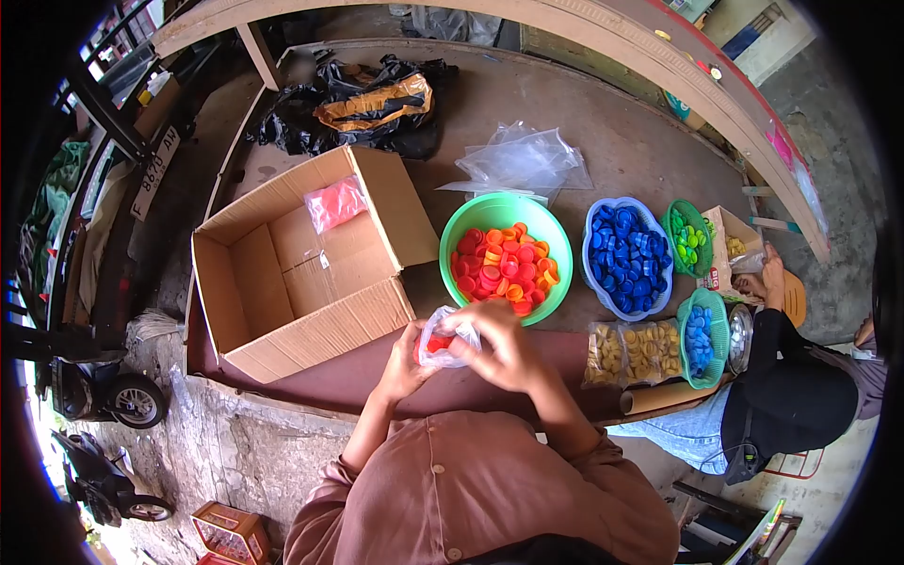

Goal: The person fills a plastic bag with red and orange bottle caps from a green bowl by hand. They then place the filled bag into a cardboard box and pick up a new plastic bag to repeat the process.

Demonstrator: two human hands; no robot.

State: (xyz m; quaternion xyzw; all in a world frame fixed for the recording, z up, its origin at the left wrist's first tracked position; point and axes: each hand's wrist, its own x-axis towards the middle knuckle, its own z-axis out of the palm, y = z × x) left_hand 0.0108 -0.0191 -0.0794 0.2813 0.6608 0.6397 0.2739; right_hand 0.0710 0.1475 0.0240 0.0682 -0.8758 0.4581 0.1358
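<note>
My left hand is closed around a small clear plastic bag, which has red bottle caps inside. Over the mouth of that bag is my right hand, its fingers smeared by motion; whether they grip anything cannot be made out. Just beyond both hands stands a green basin filled with red and orange caps. To the left, an open cardboard box has one filled bag of red-pink caps lying inside.
Flat clear plastic bags lie behind the basin. Rightward are a basket of dark blue caps, green caps, light blue caps and bagged yellowish caps. A black plastic bag lies at the back left. Another person sits at the right.
</note>
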